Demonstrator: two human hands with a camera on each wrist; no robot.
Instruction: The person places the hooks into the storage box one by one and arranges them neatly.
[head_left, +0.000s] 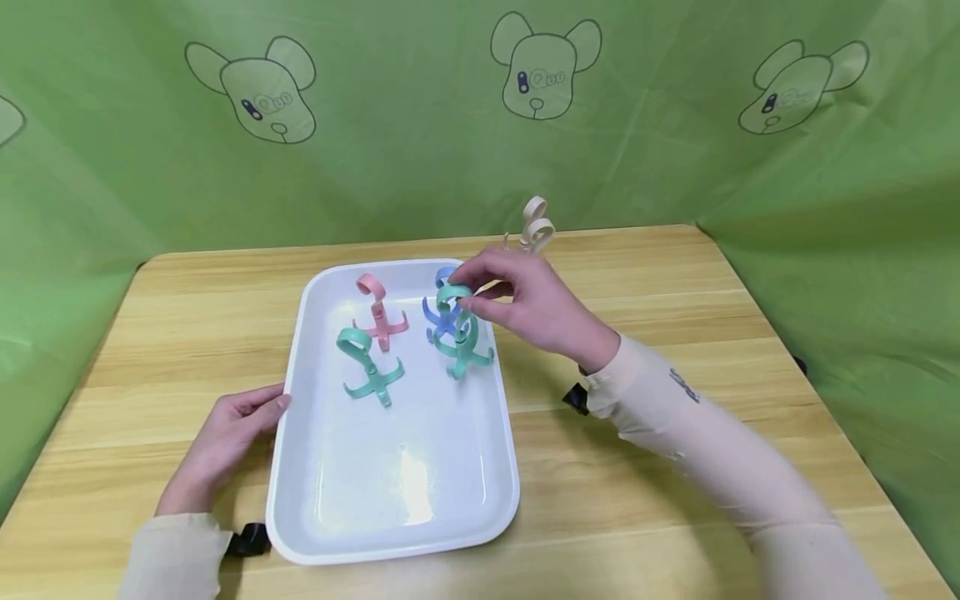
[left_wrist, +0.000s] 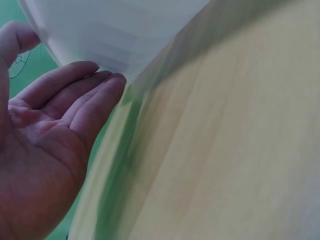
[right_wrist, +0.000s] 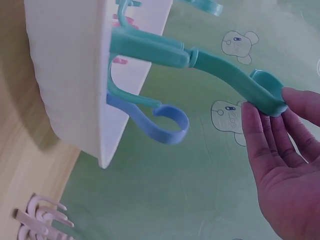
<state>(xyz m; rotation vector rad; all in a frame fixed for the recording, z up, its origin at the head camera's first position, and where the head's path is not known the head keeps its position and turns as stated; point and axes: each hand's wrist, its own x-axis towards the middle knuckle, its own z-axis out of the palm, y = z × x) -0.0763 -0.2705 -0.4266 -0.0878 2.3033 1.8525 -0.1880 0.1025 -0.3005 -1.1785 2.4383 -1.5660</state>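
Observation:
My right hand (head_left: 536,304) pinches the curled top of a green four-pronged hook (head_left: 463,342) between thumb and fingertips, over the right side of a white tray (head_left: 405,542). Its prongs hang downward; whether they touch the tray floor I cannot tell. Just behind it, partly hidden, is a blue hook (head_left: 442,317) of the same shape. A pink hook (head_left: 380,321) and another green hook (head_left: 369,371) stand inside the tray, prongs down. At the tray's left edge, my left hand (head_left: 236,437) holds the rim, thumb on the edge and fingers against the outer wall (left_wrist: 125,35).
Beyond the tray's far right corner, a beige hook (head_left: 536,229) stands on the wooden table (head_left: 637,500), partly covered by my right hand. Green cloth (head_left: 420,167) with mouse-like drawings hangs behind the table and along its sides.

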